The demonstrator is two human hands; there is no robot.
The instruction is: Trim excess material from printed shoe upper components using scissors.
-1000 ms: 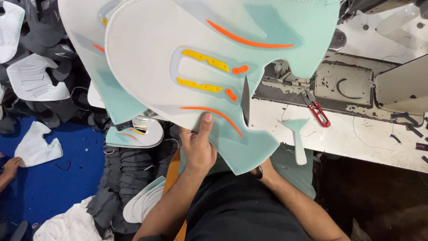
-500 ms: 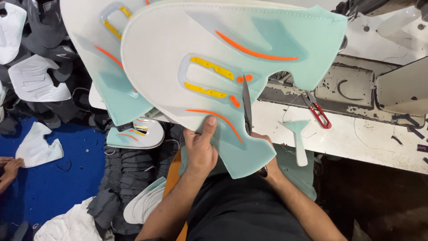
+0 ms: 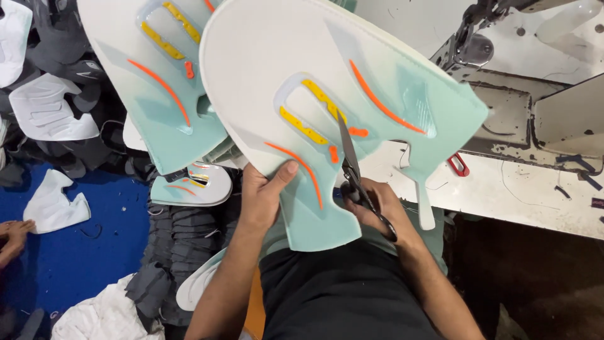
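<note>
My left hand (image 3: 264,195) grips the lower edge of a large white and mint shoe upper piece (image 3: 302,94) with orange and yellow stripes, thumb on its face. My right hand (image 3: 377,204) holds black scissors (image 3: 352,167) whose blades point up over the piece beside its yellow-edged cut-out. A second matching piece (image 3: 157,82) hangs behind it to the left.
A sewing machine (image 3: 503,69) stands on a white worktable (image 3: 522,195) at the right, with red-handled snips (image 3: 458,165) on it. Stacks of grey and mint pieces (image 3: 182,220) lie at my left over a blue floor (image 3: 75,258). Another person's hand (image 3: 12,236) shows at the left edge.
The held piece has shifted right and tilted. My right hand came out from behind it, bringing the scissors blades over its face near the cut-out.
</note>
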